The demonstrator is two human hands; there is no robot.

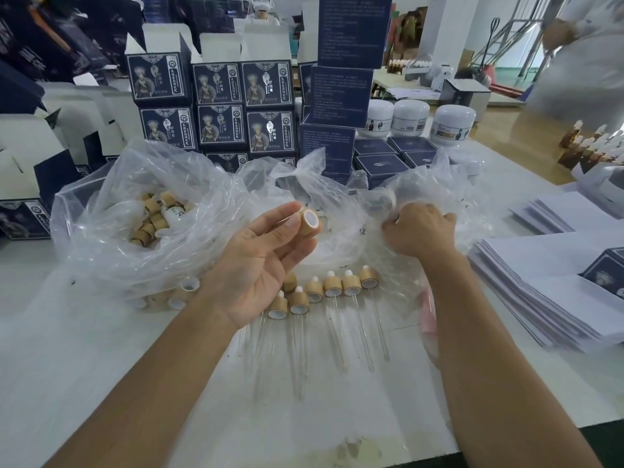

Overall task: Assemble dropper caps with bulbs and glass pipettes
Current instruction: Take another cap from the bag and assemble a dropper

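Left hand point(266, 261), palm up, pinches a cap point(309, 221); right hand point(420, 233) seemingly grips bag plastic point(381, 194).

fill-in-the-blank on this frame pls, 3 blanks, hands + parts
1. The left hand pinches a wooden ____ at its fingertips.
2. The right hand grips a clear plastic ____.
3. The finished droppers lie in a row on the table, their glass tubes pointing ____ the person.

Missing words: cap; bag; toward

White worktable point(101, 366), wooden floor point(526, 136), white wall point(452, 25)
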